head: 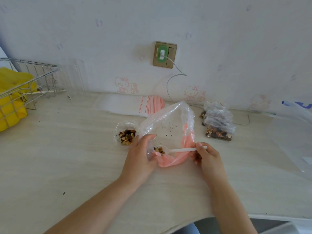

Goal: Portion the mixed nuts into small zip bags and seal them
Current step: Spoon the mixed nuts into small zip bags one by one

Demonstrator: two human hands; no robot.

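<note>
Pale bench [67,149] under a sticker-dotted wall. Small open bag of nuts [126,135] sat just left of the left hand [141,154], whose grip was clamped on the big clear bag [168,129] edge. White spoon [179,150] with nuts lay inside it, handle pinched by right hand [208,157]. Filled bags [217,124] farther right.

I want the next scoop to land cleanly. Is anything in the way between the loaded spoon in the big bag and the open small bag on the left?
Only the big bag's own left wall and the left hand gripping it lie between the spoon and the small bag. Lifting the spoon over them should clear it.
</note>
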